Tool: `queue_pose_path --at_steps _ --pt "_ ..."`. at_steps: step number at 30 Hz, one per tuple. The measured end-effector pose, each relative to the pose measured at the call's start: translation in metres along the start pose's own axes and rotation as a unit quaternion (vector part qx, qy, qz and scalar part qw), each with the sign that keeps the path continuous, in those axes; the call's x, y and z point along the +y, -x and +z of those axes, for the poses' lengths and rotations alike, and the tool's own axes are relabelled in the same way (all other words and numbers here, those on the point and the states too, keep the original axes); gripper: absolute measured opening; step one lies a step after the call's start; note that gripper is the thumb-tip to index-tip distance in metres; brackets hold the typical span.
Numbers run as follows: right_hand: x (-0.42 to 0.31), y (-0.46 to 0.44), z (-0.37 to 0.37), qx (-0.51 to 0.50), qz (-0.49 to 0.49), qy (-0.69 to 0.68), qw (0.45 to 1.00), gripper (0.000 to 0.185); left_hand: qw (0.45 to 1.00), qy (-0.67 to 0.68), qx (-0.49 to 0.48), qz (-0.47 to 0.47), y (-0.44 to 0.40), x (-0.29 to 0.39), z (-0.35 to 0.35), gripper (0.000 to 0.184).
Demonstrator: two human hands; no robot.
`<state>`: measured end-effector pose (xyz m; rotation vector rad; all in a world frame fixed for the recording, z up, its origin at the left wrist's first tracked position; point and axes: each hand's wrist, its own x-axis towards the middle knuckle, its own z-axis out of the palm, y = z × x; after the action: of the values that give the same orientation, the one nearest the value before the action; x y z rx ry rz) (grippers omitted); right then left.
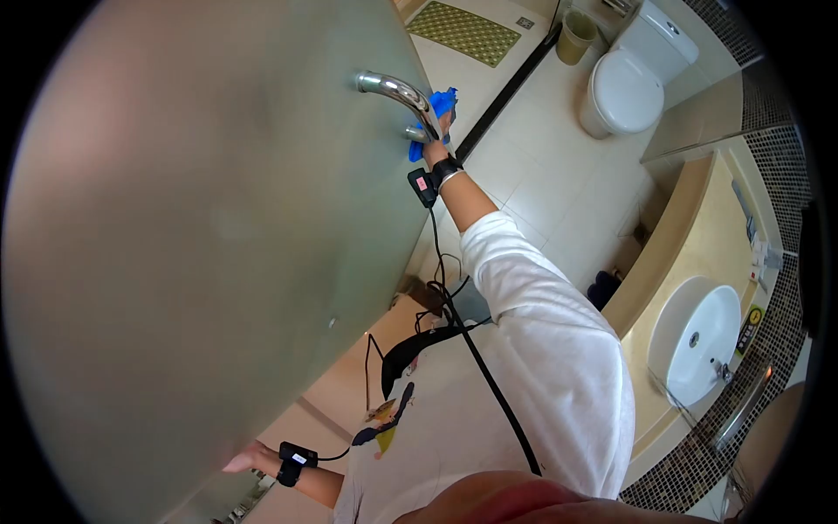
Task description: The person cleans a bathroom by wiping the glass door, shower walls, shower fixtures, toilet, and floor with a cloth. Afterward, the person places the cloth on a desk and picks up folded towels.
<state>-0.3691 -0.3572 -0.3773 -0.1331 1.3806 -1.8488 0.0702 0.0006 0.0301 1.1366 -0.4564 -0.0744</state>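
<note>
A frosted glass door fills the left of the view, with a curved chrome handle on it. My right hand is closed on a blue cloth at the lower end of this handle. The handle hides part of the hand, and cloth shows on both sides of it. Low on the left, my left hand is at the edge of the glass, empty as far as it shows, its visible fingers stretched out. Both wrists carry black strapped devices with cables.
A toilet and a waste bin stand at the upper right. A green mat lies behind a dark floor threshold. On the right is a counter with a round white basin. Black cables hang across my white shirt.
</note>
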Motion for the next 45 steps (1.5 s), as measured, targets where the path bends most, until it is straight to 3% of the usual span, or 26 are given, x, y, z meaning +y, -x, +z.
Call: queue_pose_path --at_steps 5,8,10,11,12,13,15,16,17,18,19,21,22,23,24,25,28,30,31,33,35,37,39,41,43,45 --pt "0.002 0.028 0.011 0.029 -0.032 0.006 0.999 0.063 0.999 -0.015 -0.016 -0.034 0.017 0.012 0.02 0.06" --pt "0.009 0.078 0.008 0.032 -0.04 0.08 0.995 0.061 1.0 -0.026 0.003 0.001 0.03 0.013 0.027 0.067" --pt "0.032 0.113 0.011 0.051 -0.025 0.107 0.993 0.062 0.985 0.147 -0.059 -0.065 0.021 0.011 0.01 0.08" --pt "0.039 0.131 0.014 0.067 -0.007 0.134 0.989 0.062 0.984 0.15 -0.065 -0.065 0.008 0.004 0.002 0.08" --pt "0.048 0.15 0.01 0.056 -0.006 0.103 0.993 0.064 0.898 0.282 -0.317 -0.116 -0.005 -0.011 -0.011 0.084" --pt "0.059 0.162 0.007 0.058 -0.005 0.103 0.993 0.064 0.732 0.386 -0.54 -0.156 -0.016 -0.021 -0.023 0.089" --pt "0.087 0.195 0.0 0.019 0.005 0.052 0.998 0.066 0.661 0.473 -0.555 -0.178 -0.022 -0.038 -0.024 0.09" --pt "0.098 0.215 -0.002 0.018 0.029 -0.002 0.999 0.066 0.815 0.348 -0.439 -0.148 -0.022 -0.043 -0.024 0.093" --pt "0.107 0.238 -0.006 0.017 0.041 0.003 0.999 0.066 0.926 0.202 -0.299 -0.11 -0.019 -0.047 -0.025 0.095" --pt "0.103 0.259 -0.006 0.009 0.014 -0.002 1.0 0.066 0.928 0.196 -0.3 -0.104 -0.017 -0.042 -0.022 0.095" --pt "0.104 0.281 -0.01 0.005 -0.009 -0.001 1.0 0.065 0.856 0.289 -0.404 -0.14 -0.014 -0.045 -0.017 0.087" --pt "0.095 0.338 -0.013 0.054 0.025 0.067 0.996 0.064 0.644 0.457 -0.577 -0.208 -0.008 -0.049 -0.014 0.071" --pt "0.113 0.348 -0.016 0.033 0.023 0.03 0.999 0.064 0.641 0.458 -0.579 -0.213 0.006 -0.04 -0.009 0.071" --pt "0.132 0.356 -0.021 0.013 0.019 -0.007 1.0 0.063 0.8 0.32 -0.486 -0.146 0.027 -0.023 -0.002 0.067" --pt "0.156 0.367 -0.024 0.023 0.055 -0.01 0.998 0.067 0.913 0.161 -0.368 -0.072 0.037 -0.015 0.003 0.063" --pt "0.145 0.379 -0.022 0.016 0.095 -0.037 0.995 0.063 0.907 0.173 -0.377 -0.069 0.04 -0.011 0.012 0.063" --pt "0.087 0.443 -0.027 -0.018 0.276 -0.128 0.952 0.052 0.913 0.076 -0.369 0.159 0.022 -0.043 0.004 0.057" --pt "0.051 0.475 -0.018 -0.031 0.32 -0.167 0.932 0.047 0.886 0.01 -0.348 0.306 0.009 -0.067 0.002 0.053" --pt "0.037 0.483 -0.013 -0.037 0.32 -0.179 0.93 0.044 0.887 0.015 -0.348 0.302 0.015 -0.062 0.007 0.053" --pt "0.035 0.475 0.0 -0.051 0.277 -0.21 0.936 0.041 0.919 0.054 -0.33 0.209 0.038 -0.035 0.018 0.052" --pt "0.043 0.436 0.023 0.019 0.147 -0.183 0.972 0.037 0.917 0.034 -0.339 0.207 0.024 -0.068 0.014 0.054" --pt "-0.031 0.407 0.028 0.012 0.128 -0.223 0.966 0.033 0.915 0.009 -0.345 0.209 0.019 -0.073 0.008 0.056" --pt "-0.064 0.368 0.036 -0.001 0.096 -0.197 0.976 0.033 0.921 0.081 -0.344 0.162 0.029 -0.061 0.019 0.062" --pt "-0.031 0.279 0.034 0.0 0.028 -0.111 0.993 0.032 0.923 0.081 -0.325 0.188 0.032 -0.061 0.026 0.063" --pt "-0.062 0.252 0.026 -0.063 -0.048 -0.051 0.996 0.033 0.908 0.076 -0.36 0.203 0.027 -0.072 0.02 0.061" --pt "-0.067 0.243 0.025 -0.096 -0.076 -0.128 0.984 0.032 0.895 0.025 -0.375 0.241 0.025 -0.064 0.017 0.061"
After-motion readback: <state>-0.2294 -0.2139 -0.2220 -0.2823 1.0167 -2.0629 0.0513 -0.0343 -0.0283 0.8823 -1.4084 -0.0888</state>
